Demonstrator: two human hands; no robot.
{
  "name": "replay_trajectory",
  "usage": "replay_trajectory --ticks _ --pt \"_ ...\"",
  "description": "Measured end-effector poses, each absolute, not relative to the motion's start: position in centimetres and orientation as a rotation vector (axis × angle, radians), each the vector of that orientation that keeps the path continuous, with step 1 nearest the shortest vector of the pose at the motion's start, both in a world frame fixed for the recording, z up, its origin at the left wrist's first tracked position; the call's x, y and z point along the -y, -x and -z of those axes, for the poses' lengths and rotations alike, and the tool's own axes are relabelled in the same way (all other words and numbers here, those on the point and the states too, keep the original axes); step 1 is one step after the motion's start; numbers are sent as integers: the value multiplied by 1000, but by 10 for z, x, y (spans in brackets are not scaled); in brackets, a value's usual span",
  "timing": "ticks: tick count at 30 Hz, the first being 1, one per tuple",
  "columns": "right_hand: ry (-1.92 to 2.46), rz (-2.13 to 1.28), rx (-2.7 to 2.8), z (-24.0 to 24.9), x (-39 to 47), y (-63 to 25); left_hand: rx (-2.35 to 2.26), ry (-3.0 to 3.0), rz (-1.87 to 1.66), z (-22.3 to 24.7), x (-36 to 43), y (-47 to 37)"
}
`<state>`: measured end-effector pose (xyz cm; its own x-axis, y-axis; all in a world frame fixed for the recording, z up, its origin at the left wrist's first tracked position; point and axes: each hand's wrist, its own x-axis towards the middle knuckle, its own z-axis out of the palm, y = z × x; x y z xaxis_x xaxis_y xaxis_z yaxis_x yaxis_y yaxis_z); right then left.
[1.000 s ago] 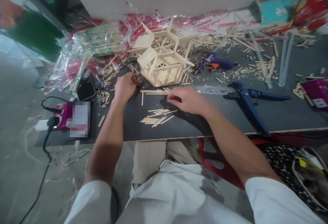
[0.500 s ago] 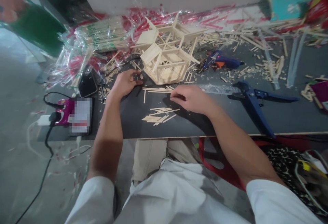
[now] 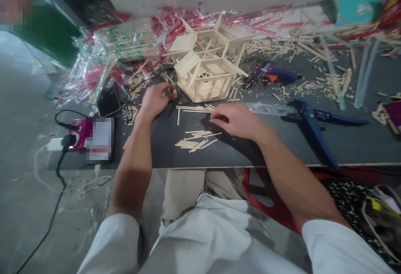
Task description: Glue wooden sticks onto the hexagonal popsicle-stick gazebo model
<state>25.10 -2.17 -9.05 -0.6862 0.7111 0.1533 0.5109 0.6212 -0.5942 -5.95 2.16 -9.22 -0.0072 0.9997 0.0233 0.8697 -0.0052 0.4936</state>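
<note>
My left hand (image 3: 158, 100) is left of a house-like frame built of wooden sticks (image 3: 208, 79). Its thumb and index finger are bent and a little apart, close to short stick pieces on the table. Curled closed, my right hand (image 3: 233, 118) rests at the right end of a few long thin wooden sticks (image 3: 194, 109); what its fingers hold, if anything, is hidden. One short stick (image 3: 178, 116) lies crosswise below their left end. Nearer to me is a loose pile of short sticks (image 3: 197, 140).
Right of the frame lie a blue glue gun (image 3: 275, 73), a clear ruler (image 3: 269, 109) and a blue cutter (image 3: 311, 125). At left are a phone (image 3: 100, 140), a purple power adapter (image 3: 79, 134) and plastic-wrapped stick bundles (image 3: 131, 40). Stick scraps litter the back.
My left thumb and index finger have drawn closer together near the short pieces. My right hand stays by the long sticks. The view has shifted slightly.
</note>
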Motion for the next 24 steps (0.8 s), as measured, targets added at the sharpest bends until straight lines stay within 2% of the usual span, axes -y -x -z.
replay_trajectory --ticks 14,19,24 --pt "919 -725 2398 91 22 -252 -1903 -2077 -483 80 -11 53" --pt "794 -794 2500 92 27 -248 -1774 -2143 -446 52 13 47" --pt "760 -690 2610 99 33 -242 -1398 -2191 -203 39 35 27"
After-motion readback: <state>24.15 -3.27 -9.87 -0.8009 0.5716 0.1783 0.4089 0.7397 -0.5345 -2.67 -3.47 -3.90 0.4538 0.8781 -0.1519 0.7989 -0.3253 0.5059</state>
